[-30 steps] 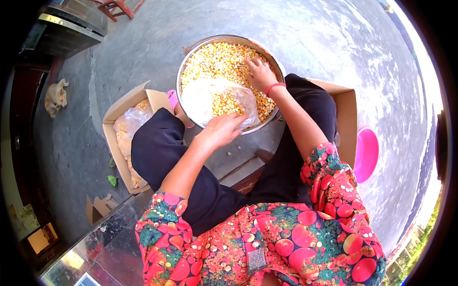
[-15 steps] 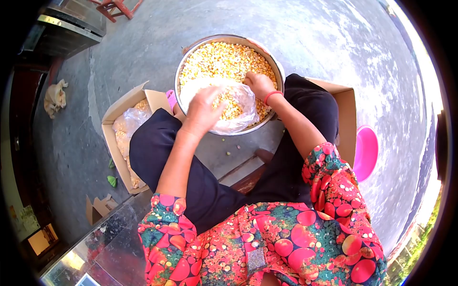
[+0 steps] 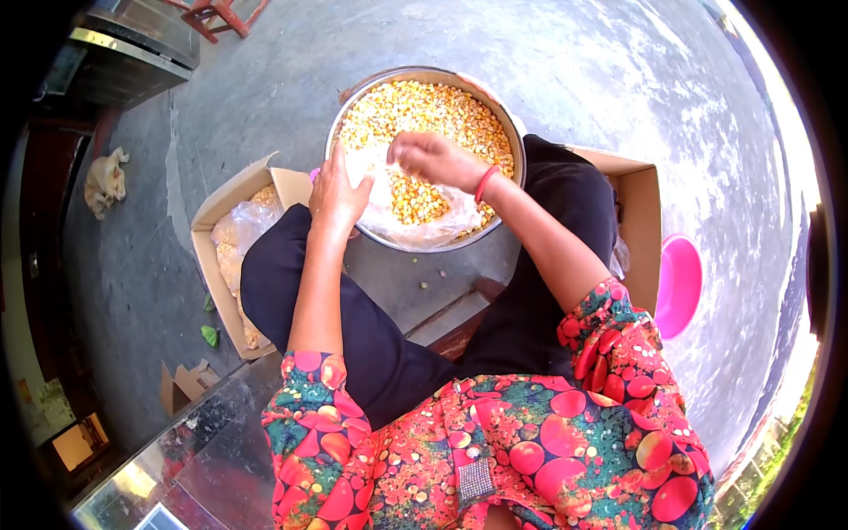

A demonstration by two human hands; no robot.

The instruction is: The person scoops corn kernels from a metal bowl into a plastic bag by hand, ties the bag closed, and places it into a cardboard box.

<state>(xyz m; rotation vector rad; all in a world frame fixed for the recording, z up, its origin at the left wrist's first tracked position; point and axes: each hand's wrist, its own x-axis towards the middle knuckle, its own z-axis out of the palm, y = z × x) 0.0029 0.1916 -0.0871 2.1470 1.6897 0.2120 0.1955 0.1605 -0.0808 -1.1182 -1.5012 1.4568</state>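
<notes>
A round metal basin [image 3: 518, 150] full of yellow corn kernels [image 3: 442, 102] stands between my knees. Inside it lies a clear plastic bag [image 3: 433, 233] with kernels in it. My left hand [image 3: 340, 190] is at the bag's left side by the basin rim, its fingers stretched upward and the thumb apart. Over the bag's upper part is my right hand [image 3: 437, 161], a red band on its wrist. Its fingers are curled together and their tips are blurred, so whatever they hold is hidden.
At my left is a cardboard box [image 3: 208, 216] with filled plastic bags [image 3: 238, 230]. Another cardboard box [image 3: 638, 212] and a pink basin [image 3: 678, 287] stand at my right. A dog [image 3: 106, 183] lies on the floor at far left; a red stool [image 3: 216, 16] stands beyond.
My right hand has moved left across the bag from its right edge. My left hand has shifted left to the rim, with its fingers now extended.
</notes>
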